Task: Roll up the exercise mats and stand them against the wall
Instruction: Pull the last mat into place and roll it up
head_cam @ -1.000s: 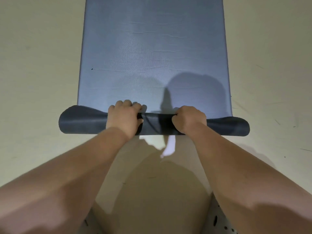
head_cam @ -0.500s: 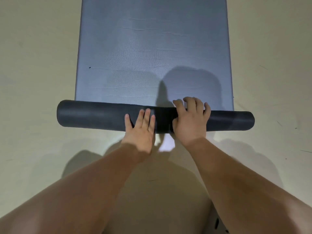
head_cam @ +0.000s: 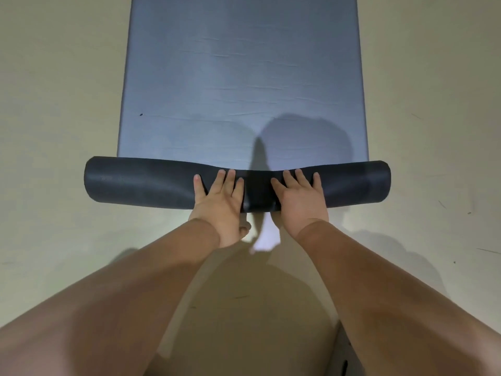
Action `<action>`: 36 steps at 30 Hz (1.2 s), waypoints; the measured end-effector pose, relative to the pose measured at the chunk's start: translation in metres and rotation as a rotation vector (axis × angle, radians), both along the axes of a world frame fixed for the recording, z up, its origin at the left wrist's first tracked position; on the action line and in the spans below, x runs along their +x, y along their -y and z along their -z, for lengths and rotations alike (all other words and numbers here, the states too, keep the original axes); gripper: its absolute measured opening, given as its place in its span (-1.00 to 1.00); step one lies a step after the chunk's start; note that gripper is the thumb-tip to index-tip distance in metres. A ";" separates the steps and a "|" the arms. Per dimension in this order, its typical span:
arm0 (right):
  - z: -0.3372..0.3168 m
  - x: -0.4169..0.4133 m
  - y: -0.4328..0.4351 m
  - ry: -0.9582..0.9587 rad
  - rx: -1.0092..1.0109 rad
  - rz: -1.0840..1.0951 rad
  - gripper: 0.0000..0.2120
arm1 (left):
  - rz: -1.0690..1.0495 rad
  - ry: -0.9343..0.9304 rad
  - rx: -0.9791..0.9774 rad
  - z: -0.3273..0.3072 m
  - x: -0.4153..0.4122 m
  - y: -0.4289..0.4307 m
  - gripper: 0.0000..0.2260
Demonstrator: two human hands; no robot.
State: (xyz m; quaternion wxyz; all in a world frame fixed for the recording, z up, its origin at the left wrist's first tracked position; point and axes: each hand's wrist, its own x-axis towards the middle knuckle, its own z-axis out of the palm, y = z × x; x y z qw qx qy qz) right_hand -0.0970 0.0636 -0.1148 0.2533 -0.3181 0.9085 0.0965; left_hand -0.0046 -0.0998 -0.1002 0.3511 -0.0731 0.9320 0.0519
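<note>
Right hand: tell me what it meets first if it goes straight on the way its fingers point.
The right hand presses flat on the dark grey roll of foam exercise mat. Past the roll's crest it would probably meet the flat blue-grey unrolled stretch of that mat.

The mat (head_cam: 244, 77) is plain blue-grey, its rolled part (head_cam: 141, 183) charcoal, perhaps shadowed; the floor (head_cam: 54, 104) is cream.

The mat (head_cam: 244, 77) looks like matt, finely textured blue-grey foam with faint creases; the floor (head_cam: 54, 104) is smooth and pale.

Open floor (head_cam: 54, 109) on both sides of the mat (head_cam: 244, 77)
</note>
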 end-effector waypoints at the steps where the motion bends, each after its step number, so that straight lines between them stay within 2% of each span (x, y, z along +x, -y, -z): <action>1: 0.001 -0.003 0.002 0.004 -0.018 0.008 -0.40 | -0.023 -0.015 0.005 -0.002 -0.001 0.001 -0.10; 4: -0.004 -0.014 0.008 0.020 -0.096 0.039 -0.51 | -0.068 -0.127 -0.021 -0.007 0.004 0.003 -0.13; 7: -0.023 -0.027 0.015 0.068 -0.054 0.037 -0.61 | -0.044 -0.302 -0.076 -0.004 0.026 0.001 -0.14; 13: -0.048 -0.033 0.024 0.279 0.035 0.029 -0.67 | 0.041 -0.514 -0.043 0.008 0.075 -0.014 0.01; 16: -0.058 -0.037 0.028 0.385 0.101 0.013 -0.68 | 0.000 -0.467 -0.040 0.010 0.080 -0.023 0.06; 21: -0.052 -0.038 0.029 0.370 0.046 0.176 -0.74 | -0.018 -0.229 -0.112 0.003 0.041 -0.013 0.10; 23: -0.047 -0.031 0.028 0.277 -0.071 0.257 -0.68 | -0.017 -0.222 -0.112 0.002 0.026 -0.007 0.11; 24: -0.043 -0.024 0.026 0.169 -0.168 0.279 -0.62 | -0.027 -0.220 -0.114 0.001 0.018 -0.005 0.10; 26: -0.036 -0.001 0.022 -0.080 -0.348 0.290 -0.42 | -0.043 -0.207 -0.136 0.001 0.000 0.001 0.12; 28: -0.025 0.024 0.015 -0.244 -0.457 0.236 -0.26 | -0.059 -0.183 -0.130 -0.001 -0.022 0.008 0.15; 30: -0.013 0.042 0.004 -0.264 -0.400 0.174 -0.11 | -0.091 -0.154 -0.084 -0.005 -0.044 0.019 0.18; 32: -0.003 0.046 -0.007 -0.183 -0.203 0.133 0.08 | -0.091 -0.129 -0.073 -0.006 -0.059 0.027 0.25; 34: 0.002 0.037 -0.014 -0.099 -0.073 0.105 0.11 | -0.074 -0.111 -0.088 -0.005 -0.069 0.031 0.34; 36: 0.002 0.021 -0.014 -0.074 -0.071 0.079 0.14 | -0.093 -0.094 -0.097 -0.006 -0.077 0.033 0.41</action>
